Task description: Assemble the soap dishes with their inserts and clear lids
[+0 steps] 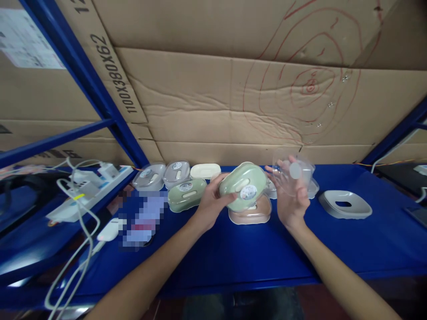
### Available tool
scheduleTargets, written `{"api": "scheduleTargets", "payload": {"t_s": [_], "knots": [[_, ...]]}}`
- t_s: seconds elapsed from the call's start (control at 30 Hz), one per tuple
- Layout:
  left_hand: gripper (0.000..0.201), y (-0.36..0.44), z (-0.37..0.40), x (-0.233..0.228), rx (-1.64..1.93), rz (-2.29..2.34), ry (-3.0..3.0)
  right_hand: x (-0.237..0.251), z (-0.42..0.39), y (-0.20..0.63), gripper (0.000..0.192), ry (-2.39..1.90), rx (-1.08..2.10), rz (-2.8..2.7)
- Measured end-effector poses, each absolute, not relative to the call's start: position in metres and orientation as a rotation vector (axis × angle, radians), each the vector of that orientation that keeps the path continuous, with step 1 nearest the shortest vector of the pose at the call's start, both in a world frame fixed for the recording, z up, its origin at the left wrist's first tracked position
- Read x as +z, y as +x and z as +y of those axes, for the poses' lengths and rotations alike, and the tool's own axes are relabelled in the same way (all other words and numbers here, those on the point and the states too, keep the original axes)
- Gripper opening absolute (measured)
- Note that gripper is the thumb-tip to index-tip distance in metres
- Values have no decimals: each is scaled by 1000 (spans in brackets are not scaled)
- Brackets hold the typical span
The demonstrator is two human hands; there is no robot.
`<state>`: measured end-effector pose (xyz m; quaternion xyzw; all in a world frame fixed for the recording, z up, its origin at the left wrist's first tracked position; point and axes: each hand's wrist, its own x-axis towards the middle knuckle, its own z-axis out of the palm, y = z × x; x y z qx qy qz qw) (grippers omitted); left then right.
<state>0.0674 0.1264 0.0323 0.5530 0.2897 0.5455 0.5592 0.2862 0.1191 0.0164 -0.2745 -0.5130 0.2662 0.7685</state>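
Note:
My left hand [209, 202] holds a green oval soap box [242, 186] with a round sticker, tilted above a pink box base [250, 215] on the blue table [233, 253]. My right hand [291, 200] grips a clear plastic lid [292, 174], raised just right of the green box. The two held pieces are close together but apart.
A second green box [187, 194], two grey lidded boxes [163, 175] and a cream base [205, 170] sit in a row at the left. A grey base [345, 205] lies at the right. A power strip with cables [83, 191] is far left. Cardboard lines the back.

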Motion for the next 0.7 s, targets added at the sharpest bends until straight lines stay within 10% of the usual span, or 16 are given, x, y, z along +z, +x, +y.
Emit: {"api": "scheduleTargets", "payload": {"t_s": [0.7], "knots": [[58, 74, 96, 42, 1241, 778, 1834, 32, 120, 301, 79, -658, 861, -796]]}}
